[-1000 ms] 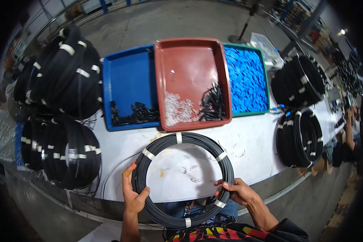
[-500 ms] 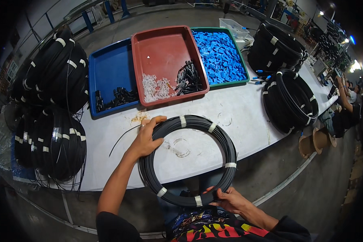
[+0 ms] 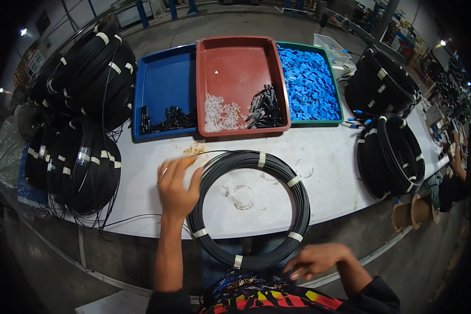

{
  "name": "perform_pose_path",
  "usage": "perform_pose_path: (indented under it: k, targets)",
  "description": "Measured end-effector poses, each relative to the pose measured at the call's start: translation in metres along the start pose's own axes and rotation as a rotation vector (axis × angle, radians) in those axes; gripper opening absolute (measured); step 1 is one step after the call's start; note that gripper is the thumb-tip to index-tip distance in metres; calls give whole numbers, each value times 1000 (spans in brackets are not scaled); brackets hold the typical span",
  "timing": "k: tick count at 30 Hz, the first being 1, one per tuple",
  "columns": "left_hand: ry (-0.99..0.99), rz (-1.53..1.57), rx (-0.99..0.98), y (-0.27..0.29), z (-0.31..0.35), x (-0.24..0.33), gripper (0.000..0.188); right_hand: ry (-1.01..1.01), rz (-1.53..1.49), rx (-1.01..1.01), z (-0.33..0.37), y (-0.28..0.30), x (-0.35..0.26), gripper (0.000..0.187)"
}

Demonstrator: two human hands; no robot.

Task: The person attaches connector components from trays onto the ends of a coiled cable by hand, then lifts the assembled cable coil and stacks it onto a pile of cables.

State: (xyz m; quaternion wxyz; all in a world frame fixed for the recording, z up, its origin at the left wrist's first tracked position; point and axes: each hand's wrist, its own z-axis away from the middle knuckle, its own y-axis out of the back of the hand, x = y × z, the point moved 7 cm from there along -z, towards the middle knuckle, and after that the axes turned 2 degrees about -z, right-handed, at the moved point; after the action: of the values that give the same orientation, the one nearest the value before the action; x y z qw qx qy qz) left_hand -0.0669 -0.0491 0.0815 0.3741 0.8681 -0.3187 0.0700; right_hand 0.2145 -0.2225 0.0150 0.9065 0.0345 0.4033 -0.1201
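Note:
A coil of black cable [image 3: 303,209], bound with several white tape bands, lies partly on the white table and overhangs its near edge toward my body. Beside the coil's left rim is my left hand [image 3: 178,188], its fingers bent and its thumb apart from them. A loose strand of cable [image 3: 214,152] runs from the top of the coil toward those fingers and passes out of sight behind them. My right hand [image 3: 319,260], slightly blurred, hovers off the coil's lower right with loosely bent fingers and nothing visible in them.
Beyond the coil stand a blue tray [image 3: 165,89] with black parts, a red tray [image 3: 240,63] with white and black pieces, and a green tray [image 3: 341,112] full of blue connectors. Coil stacks [image 3: 83,78] rise at left, more coils [image 3: 390,157] at right. Cardboard spools [image 3: 416,213] sit beyond the edge.
My right hand has let go of the coil and moved off to the right. My left hand has lifted from the coil's rim to its left side. The coil now lies lower and flatter.

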Motion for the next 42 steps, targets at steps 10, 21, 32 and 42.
perform_pose_path:
  k: [10, 21, 32, 42]
  targets:
    - [1088, 189, 222, 104, 186, -61, 19, 244, 276, 1399, 28, 207, -45, 10]
    - [1117, 799, 614, 45, 138, -77, 45, 481, 851, 1128, -130, 244, -159, 16]
    - [785, 474, 540, 24, 93, -38, 35, 300, 1045, 982, -182, 242, -178, 15]
    - [424, 641, 589, 22, 93, -26, 15, 553, 781, 1225, -129, 257, -168, 16]
